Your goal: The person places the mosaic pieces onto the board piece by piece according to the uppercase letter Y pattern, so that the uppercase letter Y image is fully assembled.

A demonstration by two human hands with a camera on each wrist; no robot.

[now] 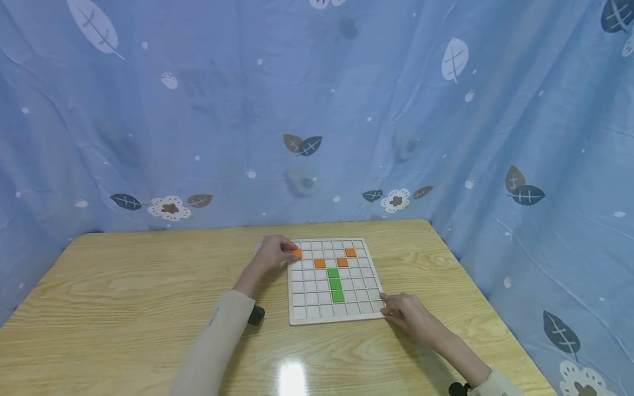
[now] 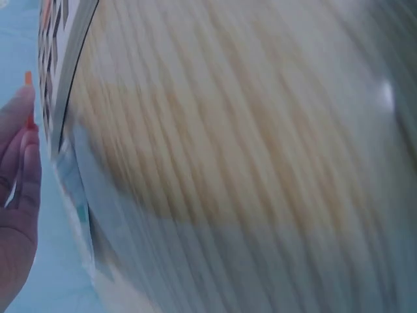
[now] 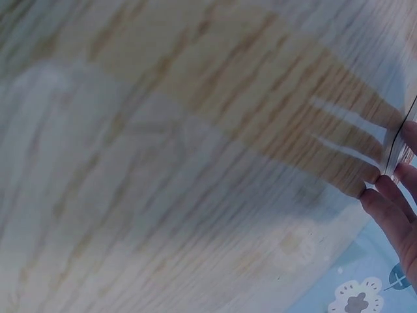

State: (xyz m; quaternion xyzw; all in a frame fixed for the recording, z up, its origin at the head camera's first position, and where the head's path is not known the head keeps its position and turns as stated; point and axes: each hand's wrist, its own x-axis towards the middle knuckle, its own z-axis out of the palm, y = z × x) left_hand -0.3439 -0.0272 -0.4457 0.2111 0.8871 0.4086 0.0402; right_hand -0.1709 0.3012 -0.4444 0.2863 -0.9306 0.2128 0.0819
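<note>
A square white grid board [image 1: 298, 315] with a pale wooden frame lies on the table. My left hand [image 1: 269, 253] is over its far left corner and pinches an orange tile [image 1: 296, 253] between thumb and fingers. That orange tile [image 2: 28, 78] also shows at the fingertips in the left wrist view. On the board, green tiles [image 1: 335, 284] form a short column, with orange tiles [image 1: 320, 263] branching out above it. My right hand [image 1: 408, 316] rests against the board's near right edge, its fingertips touching the frame; in the right wrist view, the fingers [image 3: 388, 215] are partly cut off.
A wood-grain table [image 1: 148, 291] carries the board. Behind and to the right hangs a blue curtain [image 1: 223, 110] with leaf and flower prints. A clear plastic wrapper [image 2: 73, 176] lies beside the board in the left wrist view, mostly behind the left hand in the head view.
</note>
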